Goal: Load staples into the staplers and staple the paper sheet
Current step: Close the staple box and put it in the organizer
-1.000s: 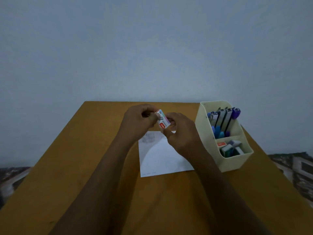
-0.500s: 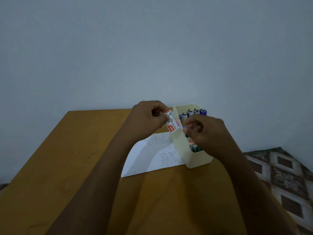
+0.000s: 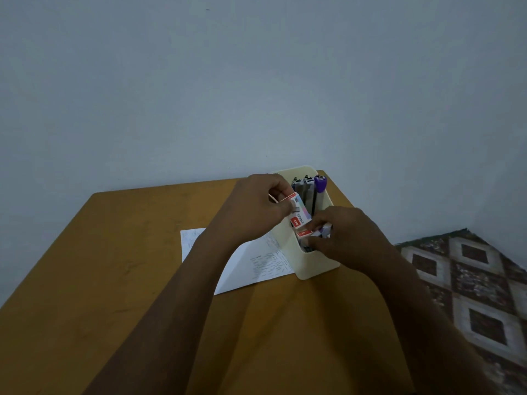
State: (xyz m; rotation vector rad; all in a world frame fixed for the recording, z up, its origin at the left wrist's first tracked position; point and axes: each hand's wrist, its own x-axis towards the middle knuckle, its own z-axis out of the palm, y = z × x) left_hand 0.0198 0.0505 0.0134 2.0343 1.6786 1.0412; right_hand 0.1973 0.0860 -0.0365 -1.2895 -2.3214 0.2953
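Items I log from the head view:
- Left hand (image 3: 256, 206): pinches a small staple box (image 3: 299, 212), held in the air against the organizer's left wall.
- Right hand (image 3: 348, 238): fingers curled down into the organizer's front compartment; I cannot tell whether they grip anything.
- Organizer (image 3: 312, 265): cream, standing on the worktop (image 3: 114, 252).
- Staplers (image 3: 306, 189): upright in the rear compartment, one purple-topped.
- Red-and-white box (image 3: 304, 233): in the front compartment, beside the right fingertips.
- Paper sheet (image 3: 268, 260): flat on the worktop, just left of the organizer, partly under the left forearm.
- Patterned floor (image 3: 470, 280): at right.
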